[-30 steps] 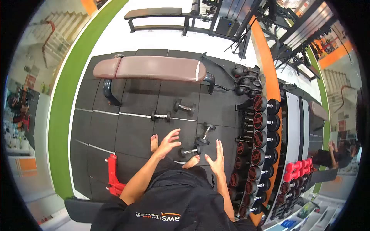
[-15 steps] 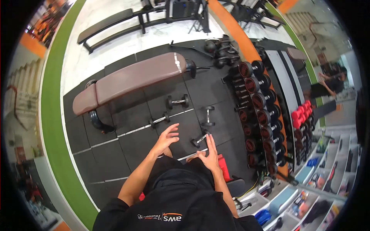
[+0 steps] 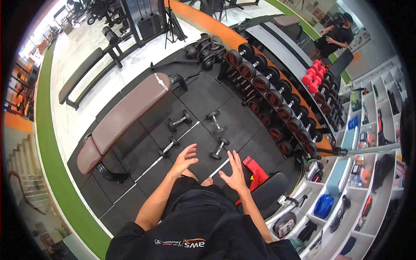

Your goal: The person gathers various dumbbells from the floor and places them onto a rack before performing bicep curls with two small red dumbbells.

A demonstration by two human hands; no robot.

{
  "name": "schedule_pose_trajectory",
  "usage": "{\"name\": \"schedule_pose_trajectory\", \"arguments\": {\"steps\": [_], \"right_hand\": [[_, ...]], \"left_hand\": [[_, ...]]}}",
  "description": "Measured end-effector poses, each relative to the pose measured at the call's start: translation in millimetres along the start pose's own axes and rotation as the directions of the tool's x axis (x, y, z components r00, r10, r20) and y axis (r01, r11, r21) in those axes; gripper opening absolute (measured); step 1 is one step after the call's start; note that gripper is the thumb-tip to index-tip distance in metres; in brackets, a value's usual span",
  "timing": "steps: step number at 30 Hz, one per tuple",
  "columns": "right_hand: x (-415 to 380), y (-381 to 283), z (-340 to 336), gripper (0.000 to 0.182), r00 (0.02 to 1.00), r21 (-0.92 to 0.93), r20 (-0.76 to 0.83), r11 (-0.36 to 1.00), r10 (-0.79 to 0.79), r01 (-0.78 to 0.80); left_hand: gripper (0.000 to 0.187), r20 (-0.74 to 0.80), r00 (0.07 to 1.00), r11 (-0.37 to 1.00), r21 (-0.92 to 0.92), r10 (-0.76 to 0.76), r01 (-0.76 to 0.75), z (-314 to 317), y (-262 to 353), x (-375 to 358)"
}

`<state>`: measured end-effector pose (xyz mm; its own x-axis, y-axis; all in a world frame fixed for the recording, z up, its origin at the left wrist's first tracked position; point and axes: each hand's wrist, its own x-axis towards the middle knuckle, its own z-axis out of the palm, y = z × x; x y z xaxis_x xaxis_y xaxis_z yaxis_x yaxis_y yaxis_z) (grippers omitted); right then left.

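Note:
My left hand [image 3: 185,160] is held out in front of me with its fingers apart, holding nothing. Across from it, my right hand [image 3: 234,173] is also empty, its fingers stretched out and thumb apart. Several black dumbbells lie on the dark mat beyond my hands. One dumbbell [image 3: 219,148] appears just past my right fingertips, and another dumbbell [image 3: 169,147] is nearest my left hand. Farther out lie a third dumbbell [image 3: 179,121] and one more dumbbell [image 3: 216,121]. Neither hand touches any of them.
A brown padded bench [image 3: 128,110] stands ahead to the left. On the right is a dumbbell rack [image 3: 277,99] before a mirror reflecting a person [image 3: 338,39]. Close on my right are a red-framed black seat [image 3: 271,195] and white shelves [image 3: 338,203]. Kettlebells [image 3: 206,50] sit farther ahead.
My view has turned to the right, showing more of the shelves and the red-framed seat. Both hands stay raised and empty; the right thumb looks more spread. The dumbbells still lie on the mat.

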<state>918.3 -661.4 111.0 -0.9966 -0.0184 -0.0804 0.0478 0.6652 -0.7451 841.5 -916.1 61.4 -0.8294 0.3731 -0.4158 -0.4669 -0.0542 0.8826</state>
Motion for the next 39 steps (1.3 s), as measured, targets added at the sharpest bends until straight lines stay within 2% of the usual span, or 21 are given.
{"name": "schedule_pose_trajectory", "arguments": {"steps": [5,12,15,18,22,29,31,37,39], "right_hand": [[-24,25,9,0.091,0.998,0.055,-0.041,0.998,0.042,-0.040],[-45,33,26,0.090,0.997,0.069,0.022,0.995,0.075,-0.076],[-44,35,34,0.089,0.993,0.069,0.023,0.991,0.112,-0.114],[-35,32,45,0.090,0.987,0.028,-0.007,0.987,0.158,-0.158],[-15,19,58,0.093,0.963,0.061,-0.046,0.963,0.266,-0.263],[16,-15,97,0.092,0.946,0.004,-0.084,0.949,0.314,-0.315],[21,-22,100,0.091,0.929,0.058,-0.110,0.936,0.352,-0.348],[20,-14,101,0.092,0.896,0.109,-0.108,0.901,0.431,-0.420],[29,-5,100,0.092,0.899,0.098,-0.069,0.899,0.433,-0.426]], "left_hand": [[0.070,-0.023,1.000,0.999,0.036,-0.015,0.015,4,-5,-18],[0.070,-0.099,0.993,0.996,0.059,-0.060,0.066,-8,-12,-41],[0.070,-0.107,0.991,0.997,-0.010,-0.075,0.075,-19,-17,-42],[0.072,-0.090,0.992,0.996,0.001,-0.089,0.089,-39,-16,-36],[0.072,-0.084,0.993,0.996,-0.025,-0.088,0.086,-76,-14,-20],[0.069,-0.107,0.984,0.989,-0.062,-0.142,0.135,-136,-12,1],[0.070,-0.089,0.979,0.981,-0.080,-0.184,0.177,-147,-17,8],[0.071,-0.120,0.958,0.965,-0.025,-0.261,0.260,-155,-27,29],[0.072,-0.173,0.954,0.963,0.071,-0.244,0.259,-155,-31,38]]}}
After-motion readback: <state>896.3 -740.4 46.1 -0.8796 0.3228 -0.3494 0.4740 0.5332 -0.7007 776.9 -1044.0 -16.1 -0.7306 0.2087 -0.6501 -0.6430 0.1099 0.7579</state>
